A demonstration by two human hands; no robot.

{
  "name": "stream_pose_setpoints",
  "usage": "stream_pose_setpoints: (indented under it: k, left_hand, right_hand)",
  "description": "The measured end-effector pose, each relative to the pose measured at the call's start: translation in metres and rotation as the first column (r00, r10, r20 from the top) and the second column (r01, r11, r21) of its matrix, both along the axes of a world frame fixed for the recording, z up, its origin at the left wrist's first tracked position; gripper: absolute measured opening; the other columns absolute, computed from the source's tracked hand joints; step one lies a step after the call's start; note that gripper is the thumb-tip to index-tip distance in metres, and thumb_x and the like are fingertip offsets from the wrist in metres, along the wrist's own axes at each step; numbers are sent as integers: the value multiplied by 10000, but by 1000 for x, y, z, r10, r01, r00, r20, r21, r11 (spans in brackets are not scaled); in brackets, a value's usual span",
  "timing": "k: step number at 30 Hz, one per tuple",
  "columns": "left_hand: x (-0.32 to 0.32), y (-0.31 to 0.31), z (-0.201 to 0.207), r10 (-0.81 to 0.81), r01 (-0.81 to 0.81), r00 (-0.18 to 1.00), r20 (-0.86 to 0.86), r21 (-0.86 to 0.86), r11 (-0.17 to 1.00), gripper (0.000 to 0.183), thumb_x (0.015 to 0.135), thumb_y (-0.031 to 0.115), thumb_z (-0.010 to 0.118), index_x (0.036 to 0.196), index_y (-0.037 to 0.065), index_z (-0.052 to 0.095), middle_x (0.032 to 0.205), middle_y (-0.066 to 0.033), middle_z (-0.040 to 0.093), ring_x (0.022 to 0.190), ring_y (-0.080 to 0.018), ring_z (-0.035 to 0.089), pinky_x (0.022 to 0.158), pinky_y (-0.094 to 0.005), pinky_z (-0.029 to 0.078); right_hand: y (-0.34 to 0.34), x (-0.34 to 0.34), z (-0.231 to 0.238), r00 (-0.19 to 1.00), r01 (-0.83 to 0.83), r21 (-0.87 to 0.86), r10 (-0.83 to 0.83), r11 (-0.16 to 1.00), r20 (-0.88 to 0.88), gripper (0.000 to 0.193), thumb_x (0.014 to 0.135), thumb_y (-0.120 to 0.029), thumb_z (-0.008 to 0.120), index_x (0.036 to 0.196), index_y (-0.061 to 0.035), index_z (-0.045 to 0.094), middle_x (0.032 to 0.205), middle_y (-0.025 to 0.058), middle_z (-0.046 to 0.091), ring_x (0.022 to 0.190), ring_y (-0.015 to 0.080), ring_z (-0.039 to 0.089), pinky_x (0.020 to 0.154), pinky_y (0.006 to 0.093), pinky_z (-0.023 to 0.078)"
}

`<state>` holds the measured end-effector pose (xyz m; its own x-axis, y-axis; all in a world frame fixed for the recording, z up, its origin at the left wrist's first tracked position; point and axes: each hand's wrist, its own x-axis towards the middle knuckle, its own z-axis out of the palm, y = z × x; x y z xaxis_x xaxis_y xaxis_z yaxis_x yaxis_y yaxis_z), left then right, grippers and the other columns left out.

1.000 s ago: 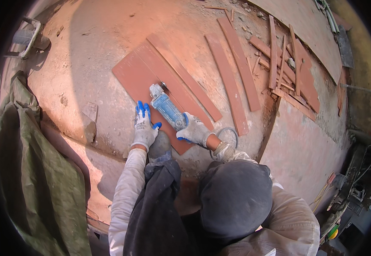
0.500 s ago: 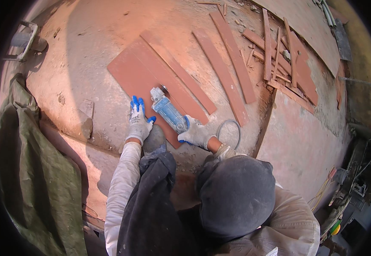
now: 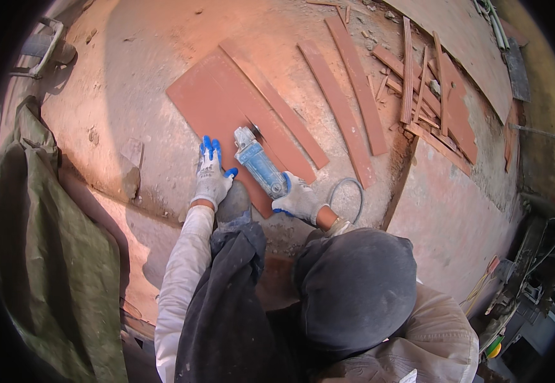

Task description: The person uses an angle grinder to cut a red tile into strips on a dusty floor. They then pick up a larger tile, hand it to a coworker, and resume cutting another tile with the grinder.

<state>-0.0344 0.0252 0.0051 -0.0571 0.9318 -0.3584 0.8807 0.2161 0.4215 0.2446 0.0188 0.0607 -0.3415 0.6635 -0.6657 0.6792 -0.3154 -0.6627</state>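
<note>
Across the middle of a large reddish-brown slab, as the head view shows it, lies a blue angle grinder, slanting from the slab's near right side toward its centre. Its disc sits at the slab's face, beside a dark line; whether it touches is too small to tell. The gloved right hand is clamped around the grinder's rear end. The gloved left hand has its fingers extended and thumb apart, fingertips over the slab's left edge; I cannot tell whether they press on it. Just beside the left hand, near the slab's near corner, is a grey shoe. Along the slab's right edge lies a narrow strip, with two longer strips farther right on the ground. A looped cable lies near the right hand.
</note>
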Motion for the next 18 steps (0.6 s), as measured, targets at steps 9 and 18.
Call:
stream_pose_setpoints:
  k: [9,18]
  left_hand:
    - [-2,0,-5,-19,19,999,-29,9,1000,1092,918,283,860,1744,36,190,1836,-216,52,1682,-422,147,1363,-477,210]
    - [-3,-1,-11,-4,5,1000,-19,40,999,1133,881,230,895,1749,61,186,1833,-223,64,1675,-442,157,1361,-451,231]
  right_hand:
    - [-6,6,-3,999,10,-11,-11,1000,-50,944,775,-286,848,1555,53,440,1168,246,718,917,293,761,757,410,614]
    - [-22,14,-7,1000,23,22,-23,999,-11,965,775,-292,842,1573,42,415,1124,235,725,897,278,754,754,395,614]
